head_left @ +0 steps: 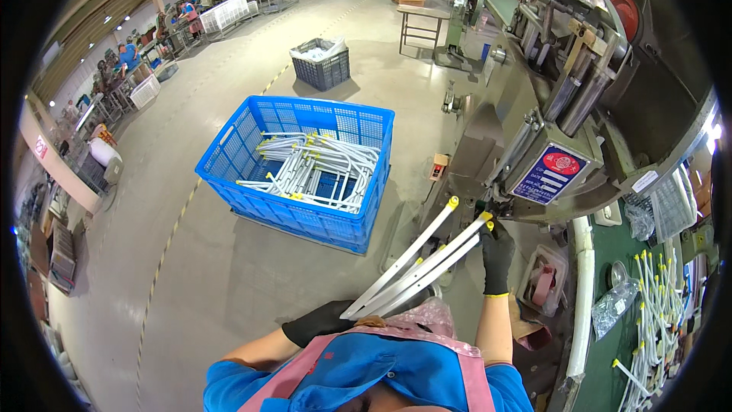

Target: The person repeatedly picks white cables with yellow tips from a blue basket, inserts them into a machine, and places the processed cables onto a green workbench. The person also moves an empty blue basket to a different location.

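A folding frame of white metal tubes (428, 268) with yellow end caps slants up from my lap toward the machine head. My left hand (319, 321), in a black glove, closes on its lower end. At the upper capped ends is my right hand (499, 261), also black-gloved, close under the machine's working head (496, 200). Its fingers are hidden by the tubes and the dark machine parts, so its grip does not show. The machine (568, 145) is a grey-green press with metal rods and a blue and red plate on its front.
Ahead, a blue plastic crate (305, 221) holds several similar white frames (316, 168). Behind it stands a dark crate (324, 69) with a plastic liner. More capped tubes (648, 320) lie on a green bench (606, 366) at right. A bin (545, 278) is beside my right arm.
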`<state>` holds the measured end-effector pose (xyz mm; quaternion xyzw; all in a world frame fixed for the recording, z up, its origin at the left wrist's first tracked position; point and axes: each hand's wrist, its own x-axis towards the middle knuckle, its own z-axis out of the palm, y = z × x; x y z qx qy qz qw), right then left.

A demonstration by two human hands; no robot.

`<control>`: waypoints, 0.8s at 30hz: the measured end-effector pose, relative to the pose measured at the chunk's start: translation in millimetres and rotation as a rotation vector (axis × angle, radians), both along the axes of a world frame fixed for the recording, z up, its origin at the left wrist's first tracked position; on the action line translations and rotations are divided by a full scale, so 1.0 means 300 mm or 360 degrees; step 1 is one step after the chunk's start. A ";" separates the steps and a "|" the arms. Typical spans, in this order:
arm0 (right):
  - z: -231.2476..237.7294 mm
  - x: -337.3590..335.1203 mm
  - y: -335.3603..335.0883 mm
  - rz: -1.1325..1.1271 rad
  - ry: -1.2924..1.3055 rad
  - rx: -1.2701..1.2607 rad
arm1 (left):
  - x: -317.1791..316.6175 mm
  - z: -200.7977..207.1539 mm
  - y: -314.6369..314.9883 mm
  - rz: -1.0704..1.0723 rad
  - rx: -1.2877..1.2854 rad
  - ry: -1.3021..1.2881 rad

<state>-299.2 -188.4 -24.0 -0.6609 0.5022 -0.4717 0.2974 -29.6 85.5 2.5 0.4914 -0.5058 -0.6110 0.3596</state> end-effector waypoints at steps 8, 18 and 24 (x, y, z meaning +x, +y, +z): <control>-0.041 0.023 -0.014 -0.0009 -0.0474 0.0114 | 0.023 -0.092 0.030 0.0078 0.0045 -0.0159; -0.012 0.024 -0.009 0.0071 -0.0178 -0.0010 | 0.024 -0.264 0.024 0.0222 0.0348 -0.0078; -0.011 0.014 -0.031 0.0085 -0.0023 -0.0022 | 0.017 -0.240 0.021 0.0166 0.0227 -0.0180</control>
